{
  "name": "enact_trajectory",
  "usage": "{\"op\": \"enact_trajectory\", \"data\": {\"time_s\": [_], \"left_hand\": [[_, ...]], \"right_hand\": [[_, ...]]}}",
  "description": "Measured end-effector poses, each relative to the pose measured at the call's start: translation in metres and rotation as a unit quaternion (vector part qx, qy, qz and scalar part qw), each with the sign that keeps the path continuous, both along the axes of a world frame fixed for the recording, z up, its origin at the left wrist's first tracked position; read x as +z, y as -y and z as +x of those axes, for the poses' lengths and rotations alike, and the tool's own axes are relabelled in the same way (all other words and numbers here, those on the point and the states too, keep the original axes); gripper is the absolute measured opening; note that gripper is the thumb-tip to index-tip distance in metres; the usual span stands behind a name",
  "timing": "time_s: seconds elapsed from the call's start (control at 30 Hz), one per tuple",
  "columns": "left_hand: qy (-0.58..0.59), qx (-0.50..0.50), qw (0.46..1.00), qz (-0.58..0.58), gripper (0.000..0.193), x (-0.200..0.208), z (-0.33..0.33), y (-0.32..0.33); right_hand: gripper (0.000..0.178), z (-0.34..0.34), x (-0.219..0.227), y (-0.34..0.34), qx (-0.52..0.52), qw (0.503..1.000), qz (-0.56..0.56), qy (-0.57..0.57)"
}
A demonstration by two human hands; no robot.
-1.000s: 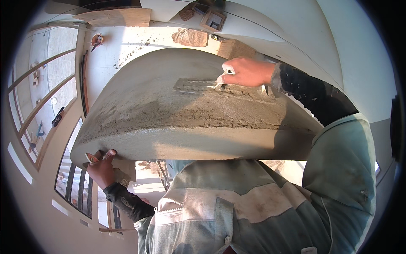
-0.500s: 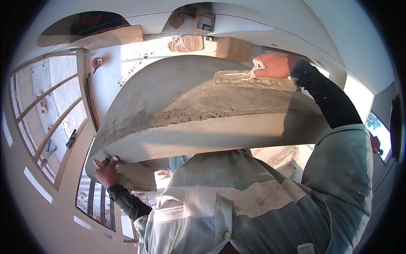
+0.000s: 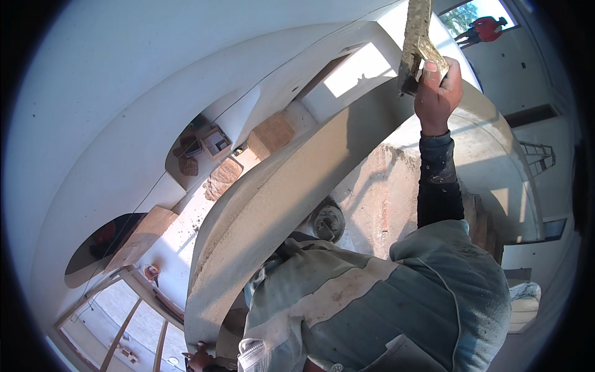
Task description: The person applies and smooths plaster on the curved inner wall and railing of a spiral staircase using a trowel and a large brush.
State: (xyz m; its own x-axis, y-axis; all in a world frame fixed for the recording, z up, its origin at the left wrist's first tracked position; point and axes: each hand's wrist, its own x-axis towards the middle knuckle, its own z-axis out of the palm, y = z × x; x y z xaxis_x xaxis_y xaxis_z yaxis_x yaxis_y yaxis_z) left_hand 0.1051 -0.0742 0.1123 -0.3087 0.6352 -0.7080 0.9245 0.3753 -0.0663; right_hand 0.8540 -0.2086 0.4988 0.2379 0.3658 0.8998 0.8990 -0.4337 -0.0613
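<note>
My right hand (image 3: 439,96) is raised at the far right, fingers wrapped round the handle of a plastering trowel (image 3: 414,43). Its long blade is coated with mortar and seen nearly edge-on, apart from the plastered surfaces below. A curved, plastered grey ledge (image 3: 279,211) runs diagonally across in front of me. At its lower left end, my left hand (image 3: 199,358) is closed beside the edge. A small pale tip shows at its fingers; what it belongs to I cannot make out.
A mortar-smeared bucket (image 3: 328,223) stands below the ledge. Beyond lie a brown box-like block (image 3: 271,133), a wooden box (image 3: 215,142) and an orange bucket (image 3: 152,271). A person in red (image 3: 488,29) stands in the far right opening, above a ladder (image 3: 538,156).
My view has swung to the right. My right hand has lifted the trowel off the plastered top, turning its blade upright. My left hand stays by the ledge's left end.
</note>
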Motion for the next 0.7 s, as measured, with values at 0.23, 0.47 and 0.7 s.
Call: {"op": "enact_trajectory", "data": {"time_s": [0.23, 0.47, 0.7], "left_hand": [[-0.098, -0.100, 0.989, 0.037, 0.090, -0.034, -0.026, 0.004], [-0.012, -0.060, 0.997, 0.045, 0.070, 0.047, 0.033, 0.073], [0.165, -0.166, 0.971, 0.037, 0.036, 0.095, 0.198, 0.143]], "right_hand": [[0.035, 0.062, -0.140, 0.282, -0.257, 0.931, 0.196, -0.168], [0.065, -0.079, -0.376, 0.510, -0.612, 0.546, -0.067, -0.568], [0.068, -0.262, -0.467, 0.565, -0.588, 0.292, -0.189, -0.730]]}}
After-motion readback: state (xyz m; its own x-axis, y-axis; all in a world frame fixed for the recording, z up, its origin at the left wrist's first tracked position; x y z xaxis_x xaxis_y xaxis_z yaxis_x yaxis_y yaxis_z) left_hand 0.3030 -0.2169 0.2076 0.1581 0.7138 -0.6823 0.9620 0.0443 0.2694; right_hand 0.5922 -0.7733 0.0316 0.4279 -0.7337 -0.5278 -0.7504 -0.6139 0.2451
